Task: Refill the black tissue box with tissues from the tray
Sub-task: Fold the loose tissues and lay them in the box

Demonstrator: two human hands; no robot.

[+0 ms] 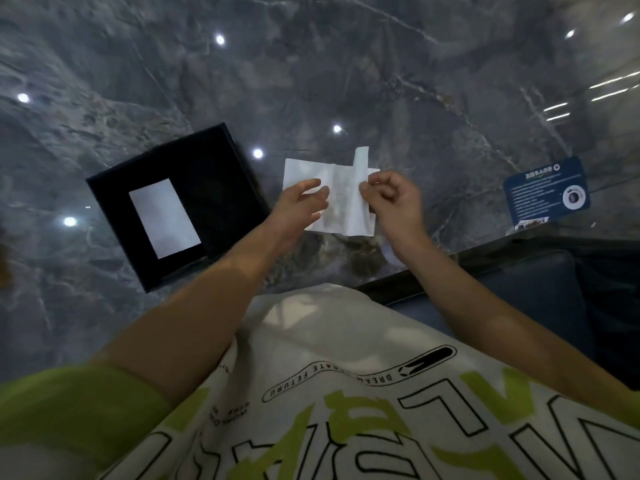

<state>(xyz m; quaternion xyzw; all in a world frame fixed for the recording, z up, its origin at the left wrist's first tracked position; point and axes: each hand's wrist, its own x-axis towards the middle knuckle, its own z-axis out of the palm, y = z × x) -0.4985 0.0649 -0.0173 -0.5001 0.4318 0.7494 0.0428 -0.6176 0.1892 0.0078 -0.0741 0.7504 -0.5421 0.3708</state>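
Observation:
A black square tissue box [214, 188] lies open on the dark marble table, left of centre, with a white folded tissue stack [164, 218] in its left half. Right of it, above the table, I hold a thin white tissue [341, 202] that is partly unfolded, one flap sticking up. My left hand [301, 206] pinches its left edge. My right hand [393, 199] pinches its right edge with curled fingers. No tray can be seen in this view.
A blue printed card [545, 192] lies at the table's right edge. The glossy marble tabletop [346, 81] reflects ceiling lights. The table's near edge runs diagonally at the right, with a dark blue seat [519, 296] beyond it.

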